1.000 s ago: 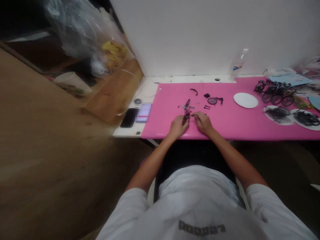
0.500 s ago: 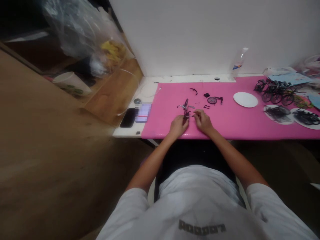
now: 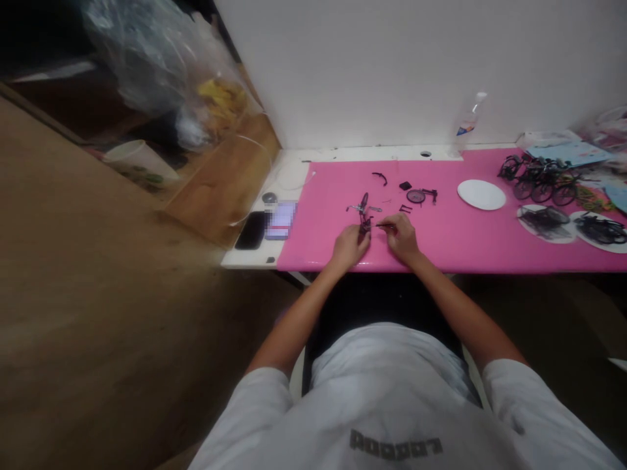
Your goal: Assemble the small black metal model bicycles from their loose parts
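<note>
My left hand (image 3: 349, 245) is closed on the near end of a partly built miniature bicycle (image 3: 363, 207), whose single visible wheel points away from me over the pink mat (image 3: 323, 189). In my right hand (image 3: 401, 236) is a slim dark screwdriver (image 3: 386, 226), pinched between the fingers. Its thin shaft points left at the frame; whether the tip touches is too small to make out. Beyond the hands lie a loose wheel with a dark fork-like part (image 3: 416, 196), a small black square piece (image 3: 405, 186), a curved black part (image 3: 381, 177) and a small dark bracket (image 3: 405, 209).
On the right are a white plate (image 3: 481, 195), finished-looking miniature bicycles (image 3: 541, 179) and two plates with dark parts (image 3: 548, 222). A plastic bottle (image 3: 471, 116) stands by the wall. At the left end lie a black phone (image 3: 251, 230) and a purplish device (image 3: 281, 220).
My right hand has shifted slightly right with the screwdriver, away from the bicycle, and its fingers have changed position. My left hand and the bicycle stay in place.
</note>
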The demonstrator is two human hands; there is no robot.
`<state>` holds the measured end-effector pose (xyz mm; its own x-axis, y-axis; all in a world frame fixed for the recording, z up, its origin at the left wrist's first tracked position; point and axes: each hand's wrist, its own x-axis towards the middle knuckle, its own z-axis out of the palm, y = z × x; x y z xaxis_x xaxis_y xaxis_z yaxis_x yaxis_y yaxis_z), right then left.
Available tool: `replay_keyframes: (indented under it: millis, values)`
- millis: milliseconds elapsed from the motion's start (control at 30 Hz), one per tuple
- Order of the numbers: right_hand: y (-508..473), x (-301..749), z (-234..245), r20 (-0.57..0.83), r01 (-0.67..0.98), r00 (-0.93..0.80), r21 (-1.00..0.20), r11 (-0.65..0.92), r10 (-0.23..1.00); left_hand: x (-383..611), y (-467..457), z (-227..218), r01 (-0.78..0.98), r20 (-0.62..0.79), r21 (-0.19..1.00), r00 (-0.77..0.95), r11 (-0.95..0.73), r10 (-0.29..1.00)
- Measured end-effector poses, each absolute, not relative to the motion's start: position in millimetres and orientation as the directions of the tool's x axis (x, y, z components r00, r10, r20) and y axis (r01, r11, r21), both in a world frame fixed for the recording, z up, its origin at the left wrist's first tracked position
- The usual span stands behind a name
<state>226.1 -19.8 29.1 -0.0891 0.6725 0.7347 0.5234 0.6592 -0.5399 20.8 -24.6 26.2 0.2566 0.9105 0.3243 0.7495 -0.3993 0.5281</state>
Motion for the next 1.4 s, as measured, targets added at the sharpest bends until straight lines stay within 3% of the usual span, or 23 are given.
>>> replay_keyframes:
  millis: [200, 700, 967, 1400]
  values:
    - [-20.5, 225.8, 33.4, 0.77, 0.469, -0.068, -0.536, 0.702, 0.634, 20.2, -24.2, 26.2, 0.745, 0.324, 0.529, 0.265, -0.407, 0.908]
    - [-18.0, 226.7, 34.0, 0.64, 0.462, 0.082, -0.704, 0.54, 0.764, 16.9, -20.9, 22.8, 0.691, 0.331, 0.587, 0.27, -0.422, 0.904]
    - [-16.3, 225.9, 33.9, 0.617, 0.395, 0.115, -0.747, 0.534, 0.778, 17.0, -21.8, 24.0, 0.678, 0.344, 0.599, 0.264, -0.427, 0.901]
    - [-19.1, 225.3, 34.4, 0.652, 0.447, 0.021, -0.684, 0.576, 0.758, 17.1, -21.3, 24.8, 0.676, 0.329, 0.598, 0.282, -0.43, 0.901]
